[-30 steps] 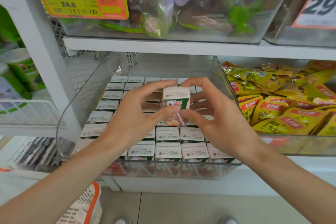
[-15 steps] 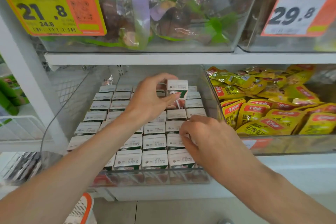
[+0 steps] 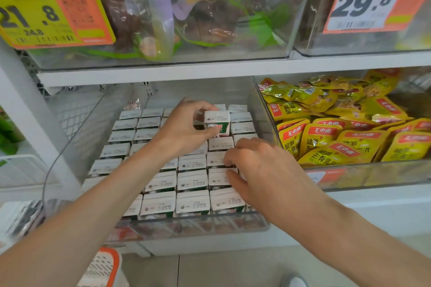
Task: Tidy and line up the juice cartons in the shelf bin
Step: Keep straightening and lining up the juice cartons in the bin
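Observation:
A clear plastic shelf bin (image 3: 198,223) holds several rows of small white-topped juice cartons (image 3: 192,182) standing upright. My left hand (image 3: 184,130) pinches one green-and-white juice carton (image 3: 217,123) between thumb and fingers, raised above the rows near the back right of the bin. My right hand (image 3: 263,172) is lower, over the right-hand column of cartons, with its fingers curled onto a carton top (image 3: 218,178). Whether it grips that carton is not clear. The cartons under my right hand are hidden.
A bin of yellow snack packets (image 3: 338,133) stands to the right, behind a clear wall. Above, a white shelf (image 3: 186,72) carries clear bins of bagged goods and two price tags. A white upright post (image 3: 30,119) and wire basket are at the left.
My right hand let go of the raised carton and dropped onto the front right cartons. My left hand carried the carton back and lower, toward the rear rows.

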The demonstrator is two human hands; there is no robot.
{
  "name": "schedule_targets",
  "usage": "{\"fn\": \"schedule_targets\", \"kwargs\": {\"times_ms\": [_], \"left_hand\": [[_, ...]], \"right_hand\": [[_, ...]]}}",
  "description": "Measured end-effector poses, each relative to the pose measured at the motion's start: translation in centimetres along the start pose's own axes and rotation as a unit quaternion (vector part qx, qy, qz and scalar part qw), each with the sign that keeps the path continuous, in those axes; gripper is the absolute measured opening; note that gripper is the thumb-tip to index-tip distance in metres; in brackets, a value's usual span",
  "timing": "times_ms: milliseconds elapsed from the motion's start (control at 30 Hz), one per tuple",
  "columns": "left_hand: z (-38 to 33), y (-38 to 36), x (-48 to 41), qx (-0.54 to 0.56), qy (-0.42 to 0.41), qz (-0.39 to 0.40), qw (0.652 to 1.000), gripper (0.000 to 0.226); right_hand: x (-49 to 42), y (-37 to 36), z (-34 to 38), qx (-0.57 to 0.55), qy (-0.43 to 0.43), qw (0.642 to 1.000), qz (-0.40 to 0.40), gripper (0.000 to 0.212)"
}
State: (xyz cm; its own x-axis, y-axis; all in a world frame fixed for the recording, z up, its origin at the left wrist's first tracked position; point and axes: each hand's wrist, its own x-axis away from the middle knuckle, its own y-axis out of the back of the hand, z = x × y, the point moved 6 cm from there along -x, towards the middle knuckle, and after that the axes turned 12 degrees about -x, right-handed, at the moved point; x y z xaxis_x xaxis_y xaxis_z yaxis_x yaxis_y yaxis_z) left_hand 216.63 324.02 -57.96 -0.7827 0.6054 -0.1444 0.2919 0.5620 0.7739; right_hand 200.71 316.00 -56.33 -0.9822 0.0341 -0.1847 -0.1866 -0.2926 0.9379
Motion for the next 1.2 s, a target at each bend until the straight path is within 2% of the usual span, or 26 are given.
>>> {"fn": "schedule_targets", "kwargs": {"times_ms": [467, 633, 767, 900, 1000, 1100, 1200], "left_hand": [[1.0, -1.1, 0.6, -0.091, -0.011, 0.015, 0.996, 0.033], [0.3, -0.5, 0.6, -0.157, -0.037, 0.013, 0.987, 0.030], [-0.8, 0.2, 0.1, -0.266, -0.092, -0.011, 0.960, 0.029], [-2.1, -0.1, -0.8, -0.262, -0.112, -0.011, 0.958, 0.025], [-3.0, -0.4, -1.5, -0.239, -0.107, 0.004, 0.965, 0.022], [-2.5, 0.2, -2.0, -0.292, -0.081, 0.007, 0.953, 0.020], [-1.1, -0.1, -1.8, -0.347, -0.032, 0.036, 0.937, 0.033]], "right_hand": [[0.5, -0.1, 0.3, 0.011, 0.023, 1.000, 0.016, 0.016], [0.6, -0.2, 0.2, 0.018, 0.033, 0.999, 0.013, 0.014], [0.6, -0.3, 0.2, 0.017, 0.035, 0.999, 0.009, 0.015], [0.6, -0.3, 0.2, 0.019, 0.038, 0.999, 0.008, 0.014], [0.6, -0.3, 0.1, 0.019, 0.040, 0.999, 0.007, 0.013], [0.6, -0.3, 0.0, 0.012, 0.046, 0.999, 0.002, 0.012], [0.6, -0.4, 0.1, 0.015, 0.050, 0.999, -0.002, 0.011]]}}
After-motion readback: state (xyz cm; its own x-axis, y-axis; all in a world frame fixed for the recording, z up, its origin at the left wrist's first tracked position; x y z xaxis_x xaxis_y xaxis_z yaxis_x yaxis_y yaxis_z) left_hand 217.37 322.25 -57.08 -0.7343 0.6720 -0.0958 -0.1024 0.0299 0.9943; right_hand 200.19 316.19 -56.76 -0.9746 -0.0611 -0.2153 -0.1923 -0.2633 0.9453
